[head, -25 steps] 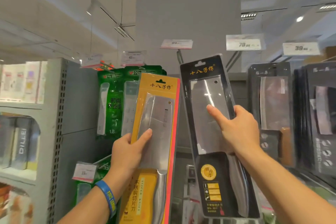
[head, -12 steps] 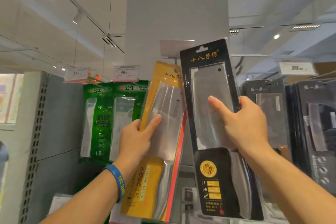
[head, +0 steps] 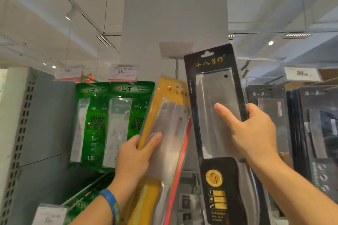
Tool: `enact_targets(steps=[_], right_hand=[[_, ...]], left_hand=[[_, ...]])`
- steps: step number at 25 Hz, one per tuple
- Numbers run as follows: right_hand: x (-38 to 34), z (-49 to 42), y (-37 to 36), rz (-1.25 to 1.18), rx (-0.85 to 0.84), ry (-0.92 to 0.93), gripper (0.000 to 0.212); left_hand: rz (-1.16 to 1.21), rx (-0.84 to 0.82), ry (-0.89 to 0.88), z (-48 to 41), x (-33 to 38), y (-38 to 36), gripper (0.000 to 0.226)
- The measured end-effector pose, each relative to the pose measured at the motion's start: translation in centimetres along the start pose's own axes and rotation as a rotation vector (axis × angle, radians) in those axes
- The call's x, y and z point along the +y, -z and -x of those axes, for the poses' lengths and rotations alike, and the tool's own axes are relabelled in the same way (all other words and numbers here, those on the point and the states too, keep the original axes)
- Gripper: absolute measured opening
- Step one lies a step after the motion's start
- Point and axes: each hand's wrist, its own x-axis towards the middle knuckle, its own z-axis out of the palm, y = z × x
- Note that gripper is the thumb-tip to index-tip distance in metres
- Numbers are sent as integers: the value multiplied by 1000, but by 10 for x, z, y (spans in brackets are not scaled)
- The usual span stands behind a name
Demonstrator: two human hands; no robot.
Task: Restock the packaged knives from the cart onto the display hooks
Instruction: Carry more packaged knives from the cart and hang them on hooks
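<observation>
Tilted further than half a second ago, the yellow cleaver pack (head: 170, 115) leans its top toward the black cleaver pack (head: 214, 93). The left hand (head: 133, 159) grips its left edge, thumb on the blister. The right hand (head: 256, 133) clamps the black one's right edge, thumb across the blade. Both are held up between the green power-strip packs (head: 95, 124) and the dark knife packs (head: 311, 124).

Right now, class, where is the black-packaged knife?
In the head view, the black-packaged knife sits right of centre, gripped by the right hand, beside the yellow-packaged knife in the left hand.
</observation>
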Motion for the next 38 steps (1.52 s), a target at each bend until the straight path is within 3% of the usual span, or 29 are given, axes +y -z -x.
enact_targets(steps=[4,9,12,16,20,29,32,38], right_hand=[[-16,6,-1,-24,84,44,52],[-13,7,-2,-1,62,8,58],[-10,9,0,25,42,24,59],[-7,5,-1,-7,66,39,56],[-11,5,-2,-47,67,36,53],[-13,6,-3,-47,8,-9,51],[-15,7,-3,-40,34,10,55],[-14,9,-3,-66,32,12,58]], left_hand=[[-22,-6,-77,-20,20,-1,76],[-72,-138,13,-15,-4,-9,59],[-121,-123,160,14,-34,-5,67],[-94,-25,34,12,-20,3,84],[18,29,-35,-17,17,5,86],[41,-3,39,-17,20,5,74],[-21,-41,-8,-19,25,7,65],[10,-22,57,-21,18,10,72]])
